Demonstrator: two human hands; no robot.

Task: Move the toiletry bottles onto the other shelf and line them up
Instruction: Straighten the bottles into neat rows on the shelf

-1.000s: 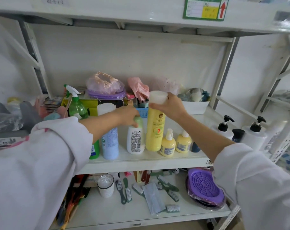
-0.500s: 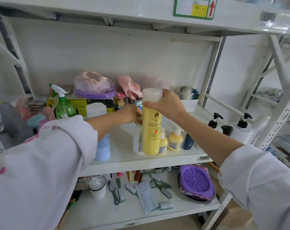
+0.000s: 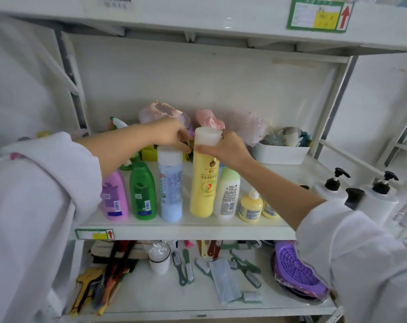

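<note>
1. The middle shelf [image 3: 186,226] carries the whole job: its front strip is kept for the row of bottles, while bags and a white bin [image 3: 280,155] are pushed to the back, likely so the row reads plainly from the aisle.
2. The tall yellow bottle [image 3: 203,187] stands upright near the front edge, 4th from the left. The right hand [image 3: 225,149] is closed round its neck just under the white cap, a grip that I judge lets it be nudged into line without tipping.
3. The pale blue bottle [image 3: 170,185] stands just left of it, a narrow gap between them. The left hand [image 3: 172,136] hovers curled over its cap with fingertips at the cap's right edge; whether it truly grips the cap I cannot tell.
4. The white bottle with a green top [image 3: 227,192] sits just right of the yellow one, partly behind it and seemingly touching.
5. The green bottle [image 3: 143,194] and the purple bottle [image 3: 114,197] close the left end, upright, labels outward (barcodes show).
6. 2 small yellow pump bottles [image 3: 250,206] finish the right end, low enough to be seen past.
7. By my reckoning the row is nearly set; spacing and front alignment remain.
</note>
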